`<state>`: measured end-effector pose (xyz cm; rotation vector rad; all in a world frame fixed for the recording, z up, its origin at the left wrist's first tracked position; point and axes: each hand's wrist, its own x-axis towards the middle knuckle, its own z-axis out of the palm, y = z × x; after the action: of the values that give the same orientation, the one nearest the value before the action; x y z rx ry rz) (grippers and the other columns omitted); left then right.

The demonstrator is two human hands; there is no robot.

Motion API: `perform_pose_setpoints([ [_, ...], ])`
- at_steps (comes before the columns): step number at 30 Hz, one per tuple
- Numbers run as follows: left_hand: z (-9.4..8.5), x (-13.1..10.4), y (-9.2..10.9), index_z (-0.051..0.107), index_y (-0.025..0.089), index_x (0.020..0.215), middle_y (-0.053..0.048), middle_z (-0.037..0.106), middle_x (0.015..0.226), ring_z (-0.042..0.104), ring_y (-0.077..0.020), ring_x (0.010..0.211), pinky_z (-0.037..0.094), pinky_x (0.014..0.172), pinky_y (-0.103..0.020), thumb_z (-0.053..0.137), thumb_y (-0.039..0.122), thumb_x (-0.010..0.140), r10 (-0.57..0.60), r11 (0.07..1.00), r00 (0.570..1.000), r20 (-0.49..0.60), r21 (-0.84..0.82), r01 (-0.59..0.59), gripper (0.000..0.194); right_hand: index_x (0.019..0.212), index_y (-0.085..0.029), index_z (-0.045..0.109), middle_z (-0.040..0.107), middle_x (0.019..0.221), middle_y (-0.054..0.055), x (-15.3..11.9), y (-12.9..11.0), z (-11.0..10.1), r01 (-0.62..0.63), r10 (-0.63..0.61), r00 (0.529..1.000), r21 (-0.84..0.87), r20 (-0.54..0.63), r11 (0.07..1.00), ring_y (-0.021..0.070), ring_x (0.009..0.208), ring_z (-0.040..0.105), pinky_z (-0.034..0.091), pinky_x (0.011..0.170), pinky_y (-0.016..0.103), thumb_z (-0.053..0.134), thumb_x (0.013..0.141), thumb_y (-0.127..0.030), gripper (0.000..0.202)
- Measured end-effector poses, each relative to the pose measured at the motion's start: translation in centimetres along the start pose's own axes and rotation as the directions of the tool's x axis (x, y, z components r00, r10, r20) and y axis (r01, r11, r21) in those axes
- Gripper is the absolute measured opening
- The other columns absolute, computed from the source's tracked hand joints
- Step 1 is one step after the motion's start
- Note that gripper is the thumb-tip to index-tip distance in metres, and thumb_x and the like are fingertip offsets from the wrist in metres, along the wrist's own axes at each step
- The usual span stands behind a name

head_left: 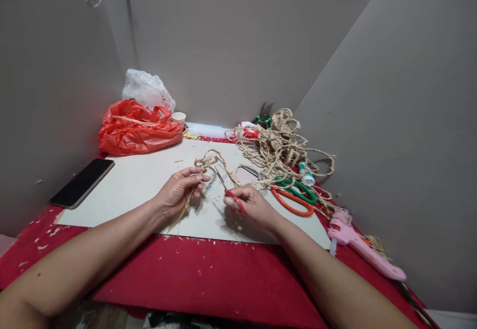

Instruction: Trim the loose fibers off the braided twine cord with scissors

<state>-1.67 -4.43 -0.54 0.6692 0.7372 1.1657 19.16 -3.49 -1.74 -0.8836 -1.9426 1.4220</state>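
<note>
My left hand (185,186) pinches a braided straw cord (206,160) above the white board (137,180). Loose strands of it hang below my palm. In my right hand (251,204) is a pair of small scissors (234,197) with red handles, my fingers closed round them. Their metal blades point up and left, close to the cord by my left fingertips; whether they touch it I cannot tell. From there the cord runs right toward a tangled heap of the same cord (278,142).
Larger scissors with green and orange handles (294,201) lie beside the heap. A pink glue gun (359,242) rests at the right edge. A phone (82,182), a red plastic bag (137,132), a white bag (147,89) and a paper cup (178,117) are on the left.
</note>
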Motion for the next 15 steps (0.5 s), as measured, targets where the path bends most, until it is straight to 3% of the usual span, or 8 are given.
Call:
perform_pose_setpoints([
  [3,0.0,0.1,-0.1,0.064,0.011,0.089,-0.006,0.068,0.081,0.059,-0.0072,0.058,0.043,0.045,-0.015,0.067,0.005,0.073,0.009,1.0,1.0,-0.014,0.002,-0.009,0.017,0.055,-0.015,0.052,0.043,0.042,-0.004,-0.1,0.2,0.7,-0.153,0.097,0.976,0.296,0.195,0.943,0.0069,0.036,0.034,0.026,0.037,0.02,0.052,0.083,-0.057,0.05],
  [6,0.1,0.1,-0.2,0.065,0.011,0.087,-0.004,0.066,0.077,0.058,-0.0069,0.057,0.045,0.046,-0.015,0.067,0.005,0.073,0.022,1.0,0.999,-0.025,-0.003,-0.022,0.015,0.057,-0.014,0.054,0.044,0.042,-0.004,0.0,0.6,1.5,-0.266,0.136,0.945,0.454,0.298,0.851,0.006,0.033,0.031,0.029,0.034,0.02,0.052,0.082,-0.059,0.051],
  [12,0.0,0.1,-0.3,0.066,0.011,0.085,-0.002,0.062,0.07,0.057,-0.0072,0.056,0.045,0.047,-0.016,0.069,0.006,0.073,-0.001,1.0,1.0,-0.015,-0.001,0.001,0.013,0.059,-0.015,0.055,0.042,0.039,-0.006,0.4,0.8,1.6,-0.26,0.059,0.941,0.601,0.333,0.756,0.0062,0.032,0.03,0.032,0.032,0.018,0.055,0.079,-0.057,0.047],
  [15,-0.1,0.1,-0.2,0.065,0.012,0.093,-0.003,0.063,0.071,0.058,-0.008,0.056,0.045,0.047,-0.016,0.066,0.007,0.076,-0.008,1.0,1.0,-0.005,-0.001,0.008,0.018,0.057,-0.015,0.054,0.041,0.04,-0.006,0.3,1.0,1.2,-0.231,0.085,0.956,0.543,0.282,0.807,0.0063,0.032,0.03,0.03,0.032,0.019,0.055,0.079,-0.059,0.049],
])
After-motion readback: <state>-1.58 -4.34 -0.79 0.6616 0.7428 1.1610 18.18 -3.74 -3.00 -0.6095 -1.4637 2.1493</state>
